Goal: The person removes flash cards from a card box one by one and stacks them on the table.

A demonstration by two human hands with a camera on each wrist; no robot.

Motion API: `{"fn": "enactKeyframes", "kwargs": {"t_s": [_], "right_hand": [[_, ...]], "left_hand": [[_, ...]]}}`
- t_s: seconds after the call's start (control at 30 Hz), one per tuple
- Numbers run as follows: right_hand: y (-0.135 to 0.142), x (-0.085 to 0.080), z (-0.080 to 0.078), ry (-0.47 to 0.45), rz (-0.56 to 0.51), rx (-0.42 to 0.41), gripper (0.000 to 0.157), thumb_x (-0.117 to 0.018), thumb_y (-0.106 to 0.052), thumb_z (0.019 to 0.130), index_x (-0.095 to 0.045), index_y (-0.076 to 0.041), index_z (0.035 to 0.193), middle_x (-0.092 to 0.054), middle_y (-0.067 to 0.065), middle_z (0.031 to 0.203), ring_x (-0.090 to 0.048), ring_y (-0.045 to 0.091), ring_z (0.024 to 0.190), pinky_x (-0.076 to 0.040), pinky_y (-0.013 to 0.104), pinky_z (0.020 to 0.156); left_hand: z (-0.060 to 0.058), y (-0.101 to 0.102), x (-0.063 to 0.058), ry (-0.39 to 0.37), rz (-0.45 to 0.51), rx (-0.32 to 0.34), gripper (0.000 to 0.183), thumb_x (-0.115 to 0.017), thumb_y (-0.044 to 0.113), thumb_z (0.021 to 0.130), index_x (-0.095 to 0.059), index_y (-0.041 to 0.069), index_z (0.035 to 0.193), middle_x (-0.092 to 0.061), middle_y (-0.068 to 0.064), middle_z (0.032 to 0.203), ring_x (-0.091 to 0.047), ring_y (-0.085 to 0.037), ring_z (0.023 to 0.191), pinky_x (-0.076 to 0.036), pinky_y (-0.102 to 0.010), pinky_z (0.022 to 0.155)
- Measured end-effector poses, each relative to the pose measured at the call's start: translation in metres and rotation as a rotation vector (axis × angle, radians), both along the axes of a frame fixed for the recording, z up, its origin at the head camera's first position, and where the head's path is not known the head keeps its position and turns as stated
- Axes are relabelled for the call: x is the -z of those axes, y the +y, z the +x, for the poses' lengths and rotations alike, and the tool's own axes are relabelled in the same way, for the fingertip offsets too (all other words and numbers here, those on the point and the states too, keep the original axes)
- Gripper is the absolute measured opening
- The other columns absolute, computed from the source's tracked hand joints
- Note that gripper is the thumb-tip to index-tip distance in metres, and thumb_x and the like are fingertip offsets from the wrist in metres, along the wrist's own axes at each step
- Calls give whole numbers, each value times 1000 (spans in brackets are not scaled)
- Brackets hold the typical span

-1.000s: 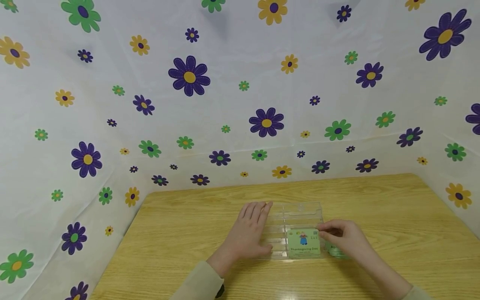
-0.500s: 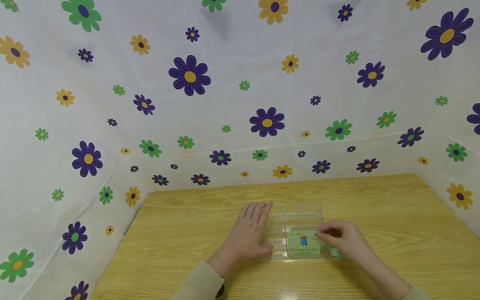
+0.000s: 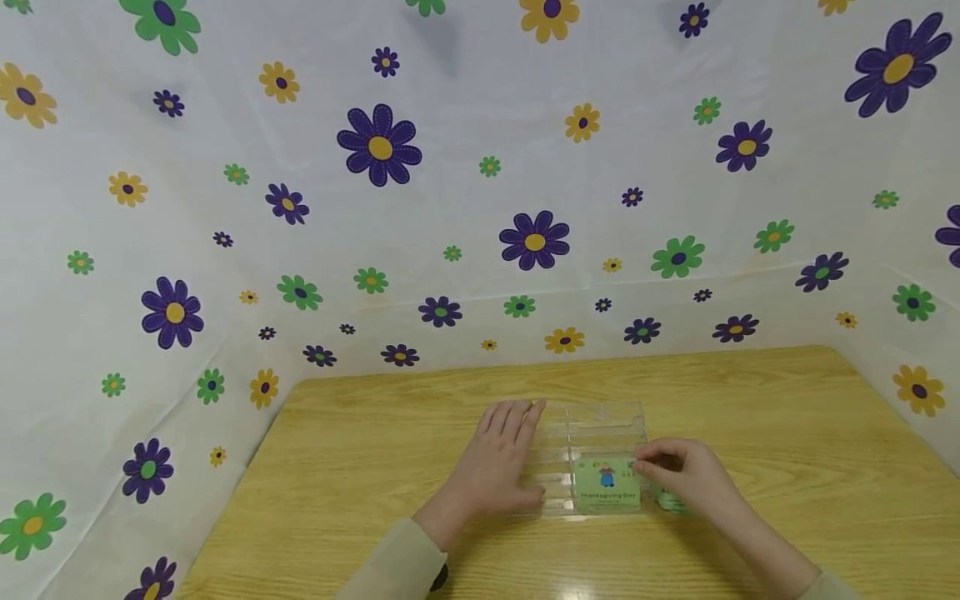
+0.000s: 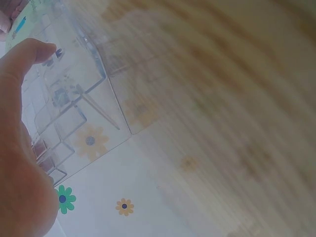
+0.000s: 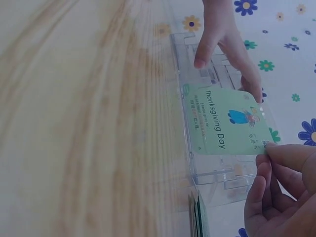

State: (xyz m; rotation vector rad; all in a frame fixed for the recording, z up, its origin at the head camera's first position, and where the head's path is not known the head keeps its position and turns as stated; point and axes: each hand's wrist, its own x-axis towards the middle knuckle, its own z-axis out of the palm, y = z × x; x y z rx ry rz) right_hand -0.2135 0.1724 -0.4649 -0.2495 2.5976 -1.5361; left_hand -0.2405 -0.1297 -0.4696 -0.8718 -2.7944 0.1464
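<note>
A clear plastic card holder (image 3: 606,417) with stepped compartments lies on the table. My left hand (image 3: 498,462) rests across its left side, fingers stretched toward the far edge and thumb near the front. Between thumb and fingertips my right hand (image 3: 690,475) pinches the right corner of a green card (image 5: 227,121) that reads "Thanksgiving Day" and bears a small figure in blue. The card overlaps the holder's front right compartments. Beneath the right hand, just right of the holder, sits a stack of green cards (image 3: 669,500), partly hidden; its edges show in the right wrist view.
The wooden table (image 3: 360,467) extends on all sides of the holder. Behind it and along both sides hangs a white cloth (image 3: 465,208) printed with purple, green and orange flowers.
The top of the card tipped slightly over the holder, with the right hand still pinching its corner. The left hand stays in place. The head view has shifted a little.
</note>
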Motion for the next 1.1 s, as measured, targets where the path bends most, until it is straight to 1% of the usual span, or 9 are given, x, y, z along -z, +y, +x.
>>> {"fn": "enactKeyframes", "kwargs": {"t_s": [0.17,0.43,0.67,0.83,0.97,1.1], "right_hand": [[0,-1,0,-9,0,8,14,-75,-9,97,-80,0,107,-78,9,102,-63,7,79,-55,21,67],[0,-1,-1,12,2,11,14,-74,-9,98,-80,0,107,-78,9,103,-62,6,79,-54,21,67],[1,-7,-1,23,-2,43,15,-74,-9,98,-79,1,108,-78,13,106,-64,6,82,-55,20,70],[4,-11,-1,47,-11,39,15,-73,-7,99,-78,2,108,-78,15,108,-65,3,84,-57,19,74],[7,-13,-2,57,-11,39,17,-72,-9,100,-78,2,110,-78,16,110,-67,6,88,-57,18,76],[10,-15,-2,61,-8,42,19,-71,-12,101,-77,2,113,-78,13,109,-68,9,88,-58,19,74]], "left_hand": [[0,0,-1,7,-1,7,120,-76,66,81,-19,9,169,-40,-10,162,-40,-27,148,-30,-46,131],[1,0,-2,21,-16,5,120,-76,68,81,-19,9,169,-41,-10,162,-41,-27,148,-30,-45,130],[1,0,-2,19,-19,4,119,-75,67,81,-19,9,168,-41,-10,162,-40,-27,148,-31,-45,130],[2,1,-2,18,-15,6,118,-75,66,82,-19,9,168,-40,-10,162,-40,-28,148,-30,-45,130],[1,0,-2,29,-14,9,118,-75,66,82,-20,9,168,-41,-10,161,-41,-27,147,-31,-45,130],[1,0,0,32,-1,17,118,-76,65,81,-20,8,168,-41,-10,160,-41,-28,147,-31,-46,130]]}}
